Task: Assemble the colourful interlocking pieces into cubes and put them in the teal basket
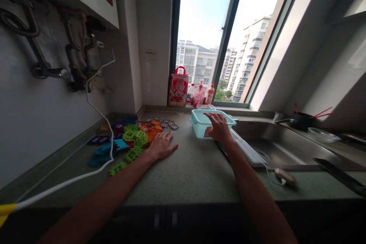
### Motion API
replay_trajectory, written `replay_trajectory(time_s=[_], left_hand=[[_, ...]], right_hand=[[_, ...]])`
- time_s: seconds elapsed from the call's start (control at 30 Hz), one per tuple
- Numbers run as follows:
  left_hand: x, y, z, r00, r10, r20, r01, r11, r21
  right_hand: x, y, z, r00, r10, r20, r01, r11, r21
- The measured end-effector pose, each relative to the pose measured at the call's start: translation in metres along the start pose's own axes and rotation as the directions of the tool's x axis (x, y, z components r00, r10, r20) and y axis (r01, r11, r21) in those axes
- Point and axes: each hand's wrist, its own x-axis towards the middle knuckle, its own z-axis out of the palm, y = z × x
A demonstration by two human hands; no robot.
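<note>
My left hand [161, 145] lies on the grey counter [188, 175] with its fingers spread, beside the orange pieces [154, 127]. Left of it are green lattice pieces [134, 137], blue pieces [105, 150] and purple pieces [100, 139], heaped loosely. Several grey pieces [170, 124] lie beyond the hand. Over the near side of a light teal plastic tub [197, 126] is my right hand [219, 126], fingers apart and the index finger reaching over the opening. Whether it touches the tub is not clear.
A steel sink [286, 143] is at the right, with a white power strip [248, 152] along its left edge. A white cable [98, 112] crosses the left side. Bottles [199, 94] and a red bag [178, 89] stand by the window. A black pot [301, 120] sits behind the sink.
</note>
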Motion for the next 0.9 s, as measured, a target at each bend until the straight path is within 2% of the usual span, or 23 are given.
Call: replay_trajectory(time_s=[0.1, 0.17, 0.23, 0.4, 0.53, 0.63, 0.77, 0.83, 0.9], left_hand=[[0.001, -0.004, -0.001, 0.996, 0.077, -0.046, -0.078, 0.997, -0.015], [0.001, -0.005, -0.001, 0.991, 0.116, -0.07, -0.119, 0.992, -0.033], [0.002, -0.006, -0.001, 0.983, 0.159, -0.096, -0.164, 0.985, -0.048], [0.007, -0.001, -0.006, 0.929, 0.357, -0.102, -0.363, 0.931, -0.049], [-0.005, 0.01, -0.027, 0.878, 0.475, -0.056, -0.477, 0.878, -0.042], [-0.041, 0.007, -0.05, 0.885, 0.465, -0.003, -0.464, 0.885, -0.038], [-0.115, -0.028, -0.074, 0.903, 0.429, -0.011, -0.427, 0.902, 0.066], [-0.146, -0.053, -0.081, 0.93, 0.365, -0.053, -0.354, 0.924, 0.147], [-0.164, -0.078, -0.085, 0.954, 0.288, -0.084, -0.266, 0.942, 0.203]], right_hand=[[-0.006, 0.006, -0.026, 0.972, 0.228, -0.061, -0.228, 0.974, 0.021], [-0.025, 0.007, -0.04, 0.923, 0.386, -0.004, -0.386, 0.923, -0.008], [-0.055, 0.003, -0.048, 0.896, 0.436, 0.088, -0.43, 0.899, -0.08], [-0.135, -0.018, -0.039, 0.903, 0.293, 0.313, -0.253, 0.954, -0.163], [-0.161, -0.019, -0.036, 0.898, 0.262, 0.354, -0.218, 0.963, -0.159], [-0.165, -0.014, -0.039, 0.903, 0.249, 0.35, -0.201, 0.965, -0.169], [-0.164, -0.024, -0.034, 0.935, 0.19, 0.299, -0.136, 0.972, -0.191], [-0.155, -0.041, -0.023, 0.954, 0.069, 0.292, -0.048, 0.996, -0.08], [-0.135, -0.065, -0.006, 0.941, -0.117, 0.317, 0.077, 0.988, 0.136]])
